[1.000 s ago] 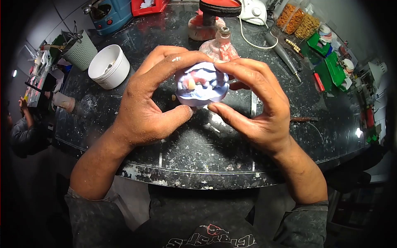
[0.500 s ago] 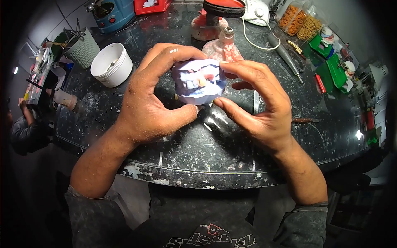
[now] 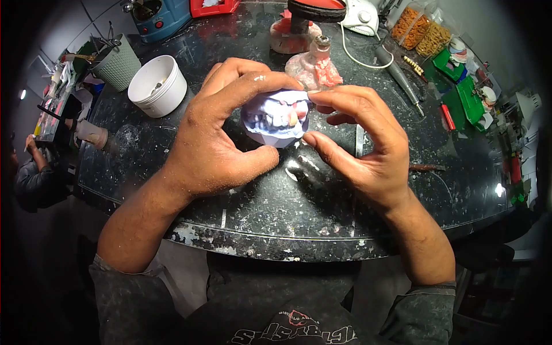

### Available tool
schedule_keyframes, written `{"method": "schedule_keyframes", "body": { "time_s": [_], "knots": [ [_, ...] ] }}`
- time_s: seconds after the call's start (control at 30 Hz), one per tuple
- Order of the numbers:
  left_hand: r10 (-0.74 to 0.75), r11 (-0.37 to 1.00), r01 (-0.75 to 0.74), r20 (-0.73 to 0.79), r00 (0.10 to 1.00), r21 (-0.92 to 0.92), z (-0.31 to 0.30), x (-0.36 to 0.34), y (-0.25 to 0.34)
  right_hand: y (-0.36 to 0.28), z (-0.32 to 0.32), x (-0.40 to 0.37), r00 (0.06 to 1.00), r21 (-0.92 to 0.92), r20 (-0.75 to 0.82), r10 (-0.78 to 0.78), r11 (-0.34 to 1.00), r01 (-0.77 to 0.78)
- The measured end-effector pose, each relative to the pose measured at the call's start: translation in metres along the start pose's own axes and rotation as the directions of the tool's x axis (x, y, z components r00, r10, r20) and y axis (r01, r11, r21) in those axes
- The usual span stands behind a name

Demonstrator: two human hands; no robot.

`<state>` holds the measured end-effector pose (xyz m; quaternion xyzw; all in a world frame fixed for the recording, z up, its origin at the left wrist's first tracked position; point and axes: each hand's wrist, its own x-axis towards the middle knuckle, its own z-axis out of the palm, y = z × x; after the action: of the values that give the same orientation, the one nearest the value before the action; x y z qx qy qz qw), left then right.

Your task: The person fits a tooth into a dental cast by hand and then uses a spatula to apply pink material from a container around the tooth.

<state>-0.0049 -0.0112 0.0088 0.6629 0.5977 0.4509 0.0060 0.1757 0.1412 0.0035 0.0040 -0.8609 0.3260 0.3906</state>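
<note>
A pale bluish-white plaster dental model [image 3: 269,119], upper and lower teeth together, is held above the dark worktable. A tooth-coloured and pink patch shows among its teeth, facing me. My left hand [image 3: 210,129] is closed around the model's left side, fingers over the top and thumb beneath. At its right edge, my right hand [image 3: 368,141] holds the model between fingertips and thumb. The hands hide its back. Behind them stands a glass spirit lamp [image 3: 315,64] smeared with pink wax.
A white tub [image 3: 158,86] and a woven grey cup [image 3: 118,63] stand left. To the right lie a handpiece [image 3: 401,80], a red stick [image 3: 448,117], green trays [image 3: 470,102] and a thin brown tool [image 3: 426,168]. Another person [image 3: 37,172] is at far left.
The dental model has turned in my hands, so its front teeth and the pink patch face me more directly. Both hands keep hold, and the view has shifted slightly.
</note>
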Motion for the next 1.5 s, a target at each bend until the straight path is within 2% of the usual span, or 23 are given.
{"method": "schedule_keyframes", "body": {
  "time_s": [0.3,0.77,1.2,1.27,1.5],
  "knots": [
    [0.016,1.0,-0.016,0.009,1.0,0.023,-0.0002,-0.0003,-0.0001,0.0006,0.0013,-0.0002,0.999,0.038,0.006,0.039,0.999,-0.039],
    [-0.047,0.998,0.049,0.03,0.998,-0.047,-0.0006,-0.0008,0.0025,0.0027,0.0011,-0.0013,0.998,0.045,0.038,0.045,0.998,-0.047],
    [-0.006,1.0,0.006,0.01,1.0,-0.019,0.0001,-0.0002,0.0016,0.0007,0.0014,-0.0009,0.997,0.071,0.044,0.068,0.995,-0.071],
    [-0.048,0.995,0.047,-0.003,0.999,-0.087,0.0018,-0.0004,0.0015,0.0005,0.0014,-0.0011,0.996,0.07,0.048,0.076,0.994,-0.08],
    [-0.032,0.994,0.033,0.006,0.999,-0.1,0.001,-0.0013,-0.0018,0.0017,0.0015,-0.0019,0.99,0.097,0.069,0.12,0.987,-0.126]
  ]
}}
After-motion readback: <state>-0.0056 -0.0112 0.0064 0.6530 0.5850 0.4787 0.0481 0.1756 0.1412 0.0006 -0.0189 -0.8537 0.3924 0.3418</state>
